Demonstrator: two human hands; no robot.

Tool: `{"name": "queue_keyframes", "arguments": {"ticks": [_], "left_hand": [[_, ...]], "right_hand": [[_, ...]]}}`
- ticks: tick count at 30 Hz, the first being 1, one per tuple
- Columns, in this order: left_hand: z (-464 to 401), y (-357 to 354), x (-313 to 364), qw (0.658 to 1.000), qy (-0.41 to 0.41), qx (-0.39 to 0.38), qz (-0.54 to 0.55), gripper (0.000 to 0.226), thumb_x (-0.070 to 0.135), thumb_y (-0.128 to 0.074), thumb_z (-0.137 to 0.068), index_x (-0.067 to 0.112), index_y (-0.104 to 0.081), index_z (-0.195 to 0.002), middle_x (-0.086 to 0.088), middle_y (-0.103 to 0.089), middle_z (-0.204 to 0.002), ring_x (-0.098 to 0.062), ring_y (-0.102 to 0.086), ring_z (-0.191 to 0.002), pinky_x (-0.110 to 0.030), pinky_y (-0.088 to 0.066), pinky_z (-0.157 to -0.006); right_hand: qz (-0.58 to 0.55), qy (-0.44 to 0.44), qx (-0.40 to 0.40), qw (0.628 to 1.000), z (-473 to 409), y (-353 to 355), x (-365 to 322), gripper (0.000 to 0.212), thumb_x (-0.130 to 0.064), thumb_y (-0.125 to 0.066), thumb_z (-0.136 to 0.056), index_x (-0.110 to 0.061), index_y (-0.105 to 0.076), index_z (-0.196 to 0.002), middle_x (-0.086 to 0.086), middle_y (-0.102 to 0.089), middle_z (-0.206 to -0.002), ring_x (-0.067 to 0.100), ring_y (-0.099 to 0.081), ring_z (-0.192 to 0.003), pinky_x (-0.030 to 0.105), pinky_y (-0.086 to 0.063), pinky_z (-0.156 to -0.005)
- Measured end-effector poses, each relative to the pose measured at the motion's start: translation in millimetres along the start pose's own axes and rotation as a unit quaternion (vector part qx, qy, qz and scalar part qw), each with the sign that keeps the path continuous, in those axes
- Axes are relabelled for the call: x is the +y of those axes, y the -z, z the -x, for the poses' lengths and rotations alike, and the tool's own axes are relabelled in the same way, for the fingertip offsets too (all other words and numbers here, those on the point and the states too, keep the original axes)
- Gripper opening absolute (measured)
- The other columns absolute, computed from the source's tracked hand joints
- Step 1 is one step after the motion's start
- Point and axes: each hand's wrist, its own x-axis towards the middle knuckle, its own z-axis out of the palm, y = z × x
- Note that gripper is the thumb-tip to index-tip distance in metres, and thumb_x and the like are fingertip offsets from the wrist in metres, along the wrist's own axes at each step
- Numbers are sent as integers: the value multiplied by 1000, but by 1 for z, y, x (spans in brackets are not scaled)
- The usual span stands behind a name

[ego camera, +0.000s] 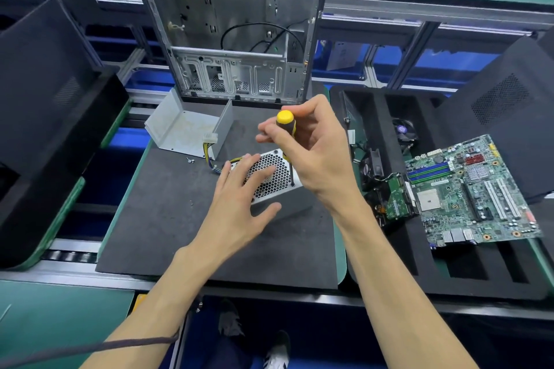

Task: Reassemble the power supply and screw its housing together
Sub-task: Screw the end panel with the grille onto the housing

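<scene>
The left hand (239, 189) is laid flat with fingers spread. The right hand (311, 147) is raised, fingers curled in a grip. Both forearms are bare.

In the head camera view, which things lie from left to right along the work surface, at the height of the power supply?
Black panel → loose screws → left hand on the power supply → right hand holding the screwdriver → small fan → motherboard.

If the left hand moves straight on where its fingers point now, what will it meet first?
Probably the screwdriver shaft: the left hand lies on the power supply grille, fingers pointing up-right toward it. Depth is uncertain.
</scene>
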Motion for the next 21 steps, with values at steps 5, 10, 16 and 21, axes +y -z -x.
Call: {"name": "queue_keyframes", "arguments": {"ticks": [5,10,16,21], "left_hand": [[0,2,2,1000,5,-2,0,60,34,-75,-87,27,-53,-142,0,-35,-159,-19,-22,-153,-44,-4,-127],[-1,6,6,1000,19,-5,14,55,34,-74,-88,26,-55,-140,2,-38,-156,-17,-25,-151,-41,-4,-127],[-13,19,6,991,113,51,46,42,32,-66,-95,20,-56,-134,2,-52,-138,-18,-41,-136,-35,-27,-113],[-29,29,-2,976,203,-61,50,56,40,-63,-96,19,-48,-145,0,-55,-143,-20,-47,-134,-40,-35,-114]], "right_hand": [[7,-11,-4,1000,-5,10,0,29,-10,-74,-91,-14,-45,-95,14,-76,-91,28,-77,-81,57,-60,-77],[-37,-41,-24,998,-3,13,3,12,-9,-59,-98,-11,-50,-105,7,-60,-74,15,-60,-68,26,-51,-67],[-109,-95,-30,989,-8,18,0,30,-36,-54,-93,-21,-59,-68,0,-34,-58,13,-29,-52,31,-24,-54],[-153,-132,-16,979,-18,23,1,42,-31,-50,-97,-19,-44,-56,-7,-34,-50,16,-22,-48,27,-24,-48]]}}
